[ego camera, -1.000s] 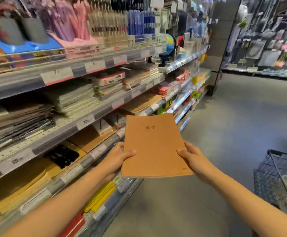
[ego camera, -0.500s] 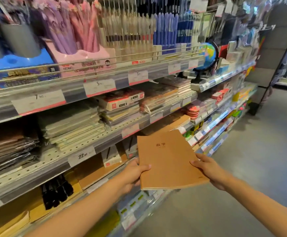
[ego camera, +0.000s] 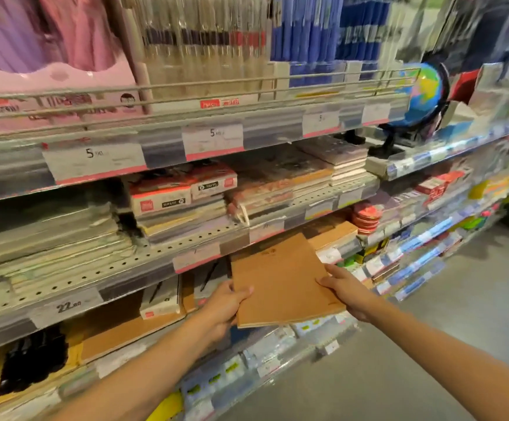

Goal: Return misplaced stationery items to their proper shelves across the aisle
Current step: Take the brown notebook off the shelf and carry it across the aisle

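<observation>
Crowded stationery shelves (ego camera: 204, 238) filled the aisle. Your left hand (ego camera: 226, 305) and right hand (ego camera: 342, 288) gripped the brown notebook (ego camera: 280, 287) by its edges, just before a lower shelf. Pushed in tilted, it could catch the shelf lip and bend.

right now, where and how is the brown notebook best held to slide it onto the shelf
Grip the notebook by its near corners, one from each side, as both hands do now: left hand with thumb on top at the near left edge, right hand on the near right edge. It is thin, flat and tilted far edge first toward the shelf, so a rear grip leaves that leading edge free to go in.
</observation>
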The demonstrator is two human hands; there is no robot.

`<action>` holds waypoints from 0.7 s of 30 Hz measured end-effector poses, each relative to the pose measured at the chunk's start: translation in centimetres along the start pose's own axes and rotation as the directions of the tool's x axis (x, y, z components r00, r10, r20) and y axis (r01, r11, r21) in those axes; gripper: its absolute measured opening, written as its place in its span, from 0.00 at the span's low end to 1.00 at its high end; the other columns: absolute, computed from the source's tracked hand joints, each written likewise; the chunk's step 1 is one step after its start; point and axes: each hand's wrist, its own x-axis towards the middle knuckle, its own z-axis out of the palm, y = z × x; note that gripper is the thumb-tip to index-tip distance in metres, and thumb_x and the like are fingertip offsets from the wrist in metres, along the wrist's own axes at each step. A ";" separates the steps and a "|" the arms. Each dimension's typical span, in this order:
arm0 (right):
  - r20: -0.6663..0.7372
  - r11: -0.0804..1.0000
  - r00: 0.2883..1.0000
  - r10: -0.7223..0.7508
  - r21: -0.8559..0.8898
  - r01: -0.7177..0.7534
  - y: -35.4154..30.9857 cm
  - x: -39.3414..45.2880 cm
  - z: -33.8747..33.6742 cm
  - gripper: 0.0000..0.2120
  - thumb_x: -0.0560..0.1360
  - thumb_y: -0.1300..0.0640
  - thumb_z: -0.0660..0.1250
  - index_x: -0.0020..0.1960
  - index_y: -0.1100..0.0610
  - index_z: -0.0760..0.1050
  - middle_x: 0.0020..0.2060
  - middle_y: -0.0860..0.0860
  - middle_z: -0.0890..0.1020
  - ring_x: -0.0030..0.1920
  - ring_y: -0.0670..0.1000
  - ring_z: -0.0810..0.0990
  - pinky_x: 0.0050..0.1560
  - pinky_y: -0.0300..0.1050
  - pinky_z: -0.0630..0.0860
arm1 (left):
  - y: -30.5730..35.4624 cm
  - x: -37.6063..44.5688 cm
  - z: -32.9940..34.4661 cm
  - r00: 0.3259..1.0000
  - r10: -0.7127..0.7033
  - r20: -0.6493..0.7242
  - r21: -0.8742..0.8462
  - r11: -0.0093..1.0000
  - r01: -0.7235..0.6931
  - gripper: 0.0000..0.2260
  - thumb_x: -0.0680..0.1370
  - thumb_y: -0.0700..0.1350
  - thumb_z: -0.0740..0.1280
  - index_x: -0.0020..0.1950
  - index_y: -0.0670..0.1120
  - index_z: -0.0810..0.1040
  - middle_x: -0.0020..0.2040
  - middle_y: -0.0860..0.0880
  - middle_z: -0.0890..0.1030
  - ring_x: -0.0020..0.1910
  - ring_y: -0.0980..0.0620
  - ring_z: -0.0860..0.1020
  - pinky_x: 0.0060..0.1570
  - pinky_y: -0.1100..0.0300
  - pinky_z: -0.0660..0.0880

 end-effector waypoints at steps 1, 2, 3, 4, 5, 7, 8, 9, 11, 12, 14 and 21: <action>0.023 1.000 1.000 -0.010 -0.020 0.011 -0.2 1.3 -0.7 0.15 0.79 0.63 0.56 0.65 0.59 0.69 0.52 0.55 0.81 0.50 0.55 0.81 0.46 0.44 0.79 | 0.1 0.6 0.7 1.000 -0.002 -0.030 -0.024 1.000 0.001 0.15 0.77 0.40 0.65 0.62 0.41 0.69 0.51 0.43 0.80 0.47 0.49 0.79 0.39 0.59 0.77; 0.040 0.999 0.999 -0.012 -0.036 0.013 -0.3 2.5 -1.5 0.16 0.79 0.63 0.56 0.66 0.59 0.69 0.54 0.56 0.81 0.50 0.55 0.81 0.45 0.44 0.78 | 0.2 1.2 1.3 0.998 -0.004 -0.063 -0.046 0.999 0.002 0.14 0.77 0.40 0.65 0.61 0.42 0.69 0.52 0.43 0.79 0.47 0.48 0.79 0.40 0.57 0.77; 0.053 0.999 0.999 -0.013 -0.045 0.015 -0.5 3.7 -2.1 0.16 0.79 0.63 0.57 0.66 0.59 0.68 0.55 0.57 0.80 0.50 0.55 0.81 0.46 0.45 0.79 | 0.3 1.7 2.0 0.996 -0.007 -0.090 -0.061 0.998 0.002 0.14 0.77 0.40 0.65 0.61 0.42 0.69 0.52 0.43 0.79 0.48 0.48 0.79 0.41 0.56 0.77; 0.063 0.999 0.998 -0.011 -0.045 0.014 -0.7 4.9 -2.8 0.16 0.79 0.63 0.57 0.66 0.59 0.68 0.56 0.57 0.80 0.50 0.56 0.80 0.46 0.45 0.79 | 0.4 2.2 2.6 0.994 -0.001 -0.113 -0.066 0.998 -0.007 0.13 0.77 0.40 0.65 0.60 0.43 0.69 0.52 0.43 0.79 0.49 0.47 0.79 0.42 0.55 0.77; 0.085 0.999 0.996 -0.013 -0.050 0.017 -0.9 5.9 -3.3 0.16 0.79 0.63 0.57 0.66 0.59 0.68 0.55 0.57 0.80 0.50 0.55 0.81 0.45 0.44 0.79 | 0.6 2.8 3.0 0.991 0.001 -0.131 -0.078 0.997 -0.011 0.13 0.76 0.40 0.66 0.59 0.44 0.69 0.53 0.43 0.80 0.50 0.47 0.79 0.45 0.54 0.78; 0.111 0.998 0.994 0.002 -0.069 0.005 -1.0 8.1 -4.3 0.17 0.79 0.63 0.58 0.67 0.60 0.67 0.54 0.57 0.80 0.48 0.55 0.81 0.44 0.42 0.79 | 1.0 3.8 3.8 0.988 -0.001 -0.151 -0.086 0.996 -0.012 0.13 0.76 0.41 0.67 0.59 0.45 0.70 0.53 0.43 0.80 0.52 0.46 0.79 0.49 0.51 0.78; 0.109 0.997 0.994 0.007 -0.080 0.001 -1.0 9.2 -4.8 0.18 0.78 0.63 0.58 0.68 0.60 0.66 0.55 0.57 0.80 0.49 0.55 0.80 0.44 0.42 0.78 | 1.2 4.2 4.2 0.987 0.000 -0.158 -0.079 0.997 -0.013 0.13 0.75 0.40 0.67 0.58 0.45 0.70 0.53 0.43 0.80 0.52 0.46 0.79 0.50 0.52 0.78; 0.114 0.995 0.993 0.007 -0.095 0.004 -1.1 10.2 -5.2 0.19 0.78 0.63 0.59 0.69 0.61 0.65 0.56 0.57 0.79 0.50 0.55 0.79 0.45 0.43 0.76 | 1.3 4.6 4.5 0.986 0.006 -0.165 -0.075 0.997 -0.019 0.15 0.74 0.39 0.68 0.58 0.44 0.70 0.52 0.43 0.80 0.51 0.46 0.79 0.50 0.53 0.78; 0.130 0.994 0.991 0.023 -0.104 -0.009 -1.0 12.2 -5.8 0.24 0.78 0.63 0.59 0.72 0.62 0.60 0.61 0.58 0.76 0.55 0.55 0.77 0.48 0.41 0.75 | 1.1 5.2 4.9 0.981 0.051 -0.188 -0.028 0.998 -0.057 0.22 0.71 0.36 0.71 0.62 0.40 0.67 0.52 0.43 0.79 0.51 0.46 0.79 0.50 0.55 0.78; 0.141 0.995 0.989 0.037 -0.099 -0.023 -1.2 12.8 -5.9 0.25 0.78 0.64 0.59 0.73 0.62 0.58 0.64 0.59 0.75 0.57 0.54 0.77 0.50 0.40 0.75 | 1.0 5.3 5.2 0.976 0.078 -0.205 0.058 0.996 -0.068 0.28 0.69 0.36 0.73 0.64 0.41 0.64 0.54 0.43 0.78 0.53 0.47 0.78 0.53 0.55 0.77; 0.154 0.995 0.986 0.057 -0.094 -0.043 -1.2 14.0 -6.1 0.24 0.78 0.66 0.57 0.73 0.64 0.56 0.64 0.60 0.73 0.61 0.55 0.75 0.61 0.45 0.72 | 0.7 5.5 5.6 0.970 0.111 -0.218 0.285 0.958 -0.046 0.37 0.64 0.40 0.78 0.66 0.48 0.60 0.57 0.47 0.75 0.58 0.48 0.75 0.59 0.55 0.75; 0.174 0.975 0.979 0.105 -0.210 -0.067 -1.3 17.1 -6.6 0.26 0.77 0.62 0.62 0.72 0.66 0.58 0.66 0.62 0.72 0.53 0.51 0.75 0.47 0.39 0.72 | 0.3 7.8 7.0 0.921 0.212 -0.327 0.708 0.700 0.090 0.42 0.53 0.58 0.78 0.63 0.50 0.69 0.59 0.47 0.74 0.57 0.48 0.74 0.59 0.50 0.74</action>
